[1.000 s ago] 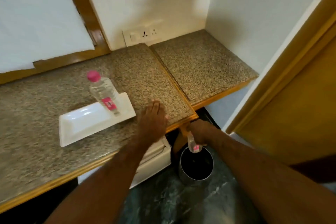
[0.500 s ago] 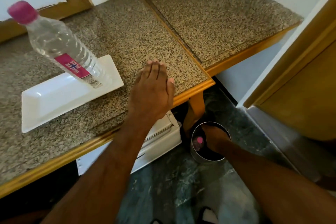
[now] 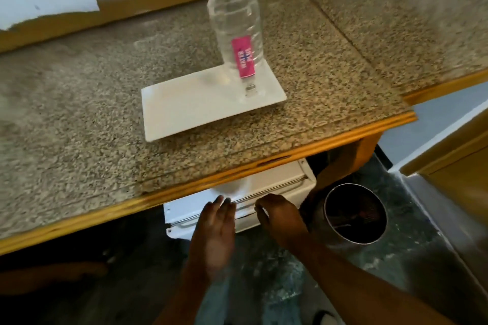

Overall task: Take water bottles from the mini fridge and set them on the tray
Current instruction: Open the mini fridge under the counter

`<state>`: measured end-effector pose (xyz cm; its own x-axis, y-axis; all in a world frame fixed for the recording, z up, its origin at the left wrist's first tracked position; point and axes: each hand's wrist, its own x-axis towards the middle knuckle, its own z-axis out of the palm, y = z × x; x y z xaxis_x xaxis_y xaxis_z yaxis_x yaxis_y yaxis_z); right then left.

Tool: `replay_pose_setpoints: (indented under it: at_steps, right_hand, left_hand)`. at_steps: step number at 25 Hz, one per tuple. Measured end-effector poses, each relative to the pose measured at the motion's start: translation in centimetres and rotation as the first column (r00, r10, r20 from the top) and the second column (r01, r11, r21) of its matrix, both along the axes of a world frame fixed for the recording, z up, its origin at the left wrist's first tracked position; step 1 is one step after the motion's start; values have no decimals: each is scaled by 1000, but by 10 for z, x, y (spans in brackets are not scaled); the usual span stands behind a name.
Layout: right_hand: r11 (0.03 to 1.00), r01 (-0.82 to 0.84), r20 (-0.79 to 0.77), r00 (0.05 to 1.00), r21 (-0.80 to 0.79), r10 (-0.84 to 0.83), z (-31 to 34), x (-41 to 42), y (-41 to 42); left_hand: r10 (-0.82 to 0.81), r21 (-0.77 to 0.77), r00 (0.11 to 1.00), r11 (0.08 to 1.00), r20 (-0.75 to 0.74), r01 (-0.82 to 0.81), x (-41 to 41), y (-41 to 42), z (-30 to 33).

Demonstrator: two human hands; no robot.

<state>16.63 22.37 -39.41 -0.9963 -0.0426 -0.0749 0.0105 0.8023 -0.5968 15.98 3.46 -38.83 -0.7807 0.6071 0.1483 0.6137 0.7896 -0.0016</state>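
Note:
A clear water bottle [image 3: 235,21] with a pink cap and pink label stands upright on the right end of the white rectangular tray [image 3: 184,111] on the granite counter. Below the counter's front edge, the white mini fridge door [image 3: 285,182] sticks out. My left hand [image 3: 215,229] is blurred, its fingers straight and together, with the tips at the door's top edge and nothing in it. My right hand [image 3: 280,216] has its fingers curled over that same top edge. The fridge's inside is hidden under the counter.
A round metal bin [image 3: 325,208] stands on the dark floor right of the fridge. The granite counter [image 3: 79,113] has a wooden front edge. A lower granite shelf [image 3: 409,21] lies to the right, and a wooden door [image 3: 462,174] beyond it.
My left hand came off the counter top and down to the fridge door. My right hand left the bin and moved left to the door's top edge. The view swung left.

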Motion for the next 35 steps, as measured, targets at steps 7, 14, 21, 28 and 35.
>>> replay_pose_setpoints:
  at_steps: [7,14,21,28,35]
  right_hand:
    - [992,-78,232,971,95,54,-95,-26,-98]
    - [973,-92,15,996,211,91,-125,-38,-146]
    - [913,-155,69,988,378,139,-127,-40,-149]
    - [941,-120,44,993,315,111,-127,-36,-148]
    - [938,-169,47,986,303,162,-122,3,-140]
  left_hand:
    - [407,-213,833,912,375,-350,-41,-110,-74]
    - [345,-185,881,936,323,-298,-42,-131,-118]
    - [329,-131,885,944,329,-302,-37,-139,-139]
    - [339,-142,889,940,307,-309,-34,-138,-141]
    - [231,-75,928,973,292,-218,12,-143,-138]
